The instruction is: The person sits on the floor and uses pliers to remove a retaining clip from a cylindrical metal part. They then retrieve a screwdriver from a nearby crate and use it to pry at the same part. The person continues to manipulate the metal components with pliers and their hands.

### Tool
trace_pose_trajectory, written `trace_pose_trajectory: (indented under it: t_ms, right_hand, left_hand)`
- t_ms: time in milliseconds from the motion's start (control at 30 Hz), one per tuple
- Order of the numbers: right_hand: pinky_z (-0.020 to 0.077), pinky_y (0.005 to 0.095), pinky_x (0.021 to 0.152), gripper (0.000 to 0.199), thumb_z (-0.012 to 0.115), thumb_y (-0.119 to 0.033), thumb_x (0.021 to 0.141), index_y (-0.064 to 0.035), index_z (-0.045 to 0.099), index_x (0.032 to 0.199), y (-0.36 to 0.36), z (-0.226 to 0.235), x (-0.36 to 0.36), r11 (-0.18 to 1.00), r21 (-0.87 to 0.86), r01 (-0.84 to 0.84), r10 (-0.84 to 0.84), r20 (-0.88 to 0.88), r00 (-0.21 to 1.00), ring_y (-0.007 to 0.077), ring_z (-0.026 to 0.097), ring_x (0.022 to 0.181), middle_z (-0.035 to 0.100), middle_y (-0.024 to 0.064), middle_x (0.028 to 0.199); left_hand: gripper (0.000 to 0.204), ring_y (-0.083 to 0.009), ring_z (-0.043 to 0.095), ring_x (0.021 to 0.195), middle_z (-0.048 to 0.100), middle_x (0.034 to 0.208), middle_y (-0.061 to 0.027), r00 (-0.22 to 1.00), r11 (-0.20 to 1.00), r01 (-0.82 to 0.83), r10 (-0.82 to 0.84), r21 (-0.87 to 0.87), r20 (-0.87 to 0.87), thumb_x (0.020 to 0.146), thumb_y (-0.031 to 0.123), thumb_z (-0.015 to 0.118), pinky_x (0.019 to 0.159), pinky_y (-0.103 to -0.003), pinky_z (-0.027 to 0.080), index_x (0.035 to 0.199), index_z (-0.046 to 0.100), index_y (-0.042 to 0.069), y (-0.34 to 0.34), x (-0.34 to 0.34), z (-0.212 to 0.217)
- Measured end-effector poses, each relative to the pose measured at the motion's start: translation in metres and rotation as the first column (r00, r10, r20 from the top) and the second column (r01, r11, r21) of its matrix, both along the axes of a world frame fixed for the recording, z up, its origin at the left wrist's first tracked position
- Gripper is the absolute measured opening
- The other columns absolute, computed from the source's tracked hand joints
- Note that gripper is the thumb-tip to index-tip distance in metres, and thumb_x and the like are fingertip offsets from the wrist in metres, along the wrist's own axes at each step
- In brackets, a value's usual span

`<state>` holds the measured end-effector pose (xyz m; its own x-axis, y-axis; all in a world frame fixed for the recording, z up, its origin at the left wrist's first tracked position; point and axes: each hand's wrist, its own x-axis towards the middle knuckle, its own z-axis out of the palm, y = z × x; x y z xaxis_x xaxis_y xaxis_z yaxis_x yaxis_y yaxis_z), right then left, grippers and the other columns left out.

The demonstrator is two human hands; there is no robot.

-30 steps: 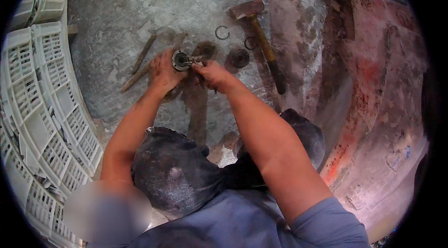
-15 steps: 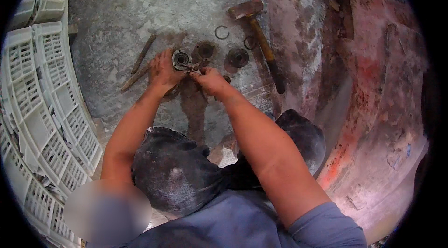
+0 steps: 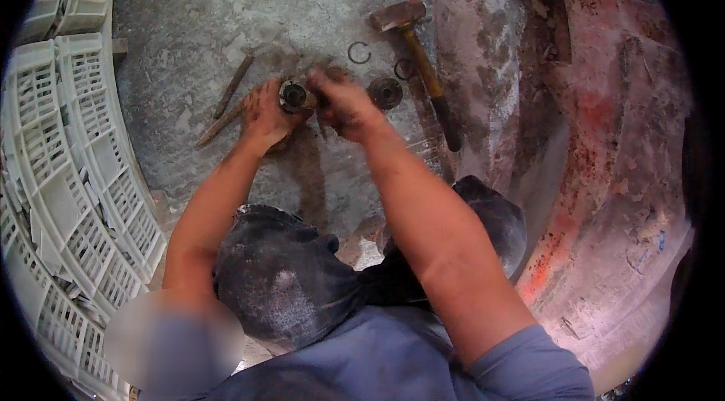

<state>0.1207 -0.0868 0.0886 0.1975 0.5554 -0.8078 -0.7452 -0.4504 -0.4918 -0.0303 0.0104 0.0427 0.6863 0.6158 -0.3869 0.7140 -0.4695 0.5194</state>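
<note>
My left hand (image 3: 264,115) is closed around the left side of a round metal bearing housing (image 3: 293,94), whose ringed opening faces up. Close against its right side is my right hand (image 3: 347,105), slightly smeared, with its fingers curled around pliers (image 3: 323,128); only a dark handle shows below the fingers, and the jaws are hidden. A second flanged round part (image 3: 385,93) lies on the floor right of my right hand. Beyond it are an open snap ring (image 3: 359,53) and another dark ring (image 3: 405,69).
A sledgehammer (image 3: 424,61) lies to the right, its head pointing away. On the left are a dark rod (image 3: 233,86) and a pointed bar (image 3: 219,128). White slatted crates (image 3: 83,152) line the left side; a large reddish, worn block (image 3: 604,152) stands at right.
My right hand has moved slightly up and turned over beside the housing, now covering the pliers' jaws and the round part behind. My left hand keeps its place on the housing.
</note>
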Motion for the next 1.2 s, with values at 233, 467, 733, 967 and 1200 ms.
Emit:
trace_pose_trajectory:
  t_ms: [233,467,733,967,1200]
  right_hand:
    - [0.0488,0.0324,0.074,0.044,0.070,-0.027,0.088,0.0032,0.061,0.119,-0.014,-0.002,0.017,0.985,-0.170,0.009,0.058,0.386,0.921,0.0164,0.060,0.086,0.067,0.0081,0.101]
    - [0.0481,0.0308,0.079,0.042,0.070,-0.027,0.089,0.0035,0.062,0.116,-0.040,-0.031,-0.025,0.989,-0.139,-0.052,0.110,0.448,0.887,0.0169,0.061,0.089,0.069,0.0108,0.103]
    - [0.0492,0.0350,0.084,0.044,0.074,-0.024,0.084,0.0018,0.060,0.116,-0.037,-0.091,-0.059,0.982,-0.172,0.081,0.019,0.513,0.858,0.0217,0.064,0.094,0.069,0.0141,0.106]
    - [0.0511,0.0345,0.085,0.046,0.076,-0.010,0.083,-0.0020,0.052,0.122,-0.021,-0.067,-0.082,0.951,-0.082,0.297,-0.271,0.233,0.934,0.0198,0.062,0.099,0.064,0.0088,0.114]
    - [0.0544,0.0411,0.077,0.050,0.077,-0.012,0.082,-0.0019,0.050,0.123,-0.020,-0.050,-0.074,0.923,0.027,0.384,-0.384,-0.024,0.923,0.0226,0.064,0.095,0.065,0.0081,0.111]
  left_hand:
    - [0.071,-0.0378,0.048,0.121,0.057,0.124,-0.0174,0.999,0.999,0.031,-0.032,0.018,0.026,0.072,0.039,0.079,0.103,-0.048,0.036,0.128,0.051,0.005,-0.001,0.003,-0.002]
    - [0.041,-0.0400,0.055,0.109,0.058,0.118,-0.0204,0.896,0.968,-0.209,0.246,-0.137,0.370,0.085,0.024,0.068,0.091,-0.045,0.046,0.119,0.059,0.003,0.013,-0.022,-0.069]
    - [0.024,-0.0391,0.060,0.089,0.061,0.097,-0.0196,0.891,0.991,-0.125,0.088,0.053,0.445,0.089,0.016,0.063,0.079,-0.044,0.048,0.108,0.065,0.002,0.005,-0.005,-0.021]
    - [0.021,-0.0386,0.062,0.086,0.064,0.093,-0.0191,0.931,0.995,-0.048,0.014,0.083,0.365,0.087,0.012,0.061,0.076,-0.044,0.049,0.104,0.067,0.001,0.013,-0.016,-0.022]
    - [0.023,-0.0375,0.065,0.087,0.067,0.091,-0.0190,0.930,0.959,-0.176,0.236,-0.220,0.283,0.081,0.005,0.061,0.080,-0.042,0.051,0.103,0.067,0.000,0.028,-0.018,-0.006]
